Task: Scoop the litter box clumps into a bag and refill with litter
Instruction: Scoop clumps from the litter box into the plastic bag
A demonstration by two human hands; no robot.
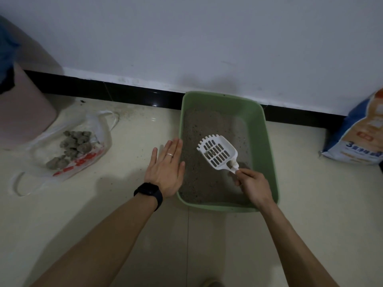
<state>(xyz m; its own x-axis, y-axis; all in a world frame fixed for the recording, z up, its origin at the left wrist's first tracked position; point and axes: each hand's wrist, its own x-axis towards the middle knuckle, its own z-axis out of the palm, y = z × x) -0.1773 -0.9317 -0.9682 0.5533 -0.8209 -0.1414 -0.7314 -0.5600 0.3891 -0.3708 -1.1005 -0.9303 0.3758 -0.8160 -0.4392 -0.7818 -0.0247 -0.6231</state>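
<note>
Head view: right hand (253, 186) clenched on white scoop (217, 153) handle above green litter box (270, 154); left hand (165, 170) flat, fingers extended, at box rim; clumps (72, 146) on plastic bag (97, 156).

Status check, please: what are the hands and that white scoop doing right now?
Right hand grips scoop over litter box. Left hand open, flat at rim. Clumps bagged. Nothing blocking.

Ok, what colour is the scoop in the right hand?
White: the slotted scoop, seen in the head view, held over the green litter box.
</note>
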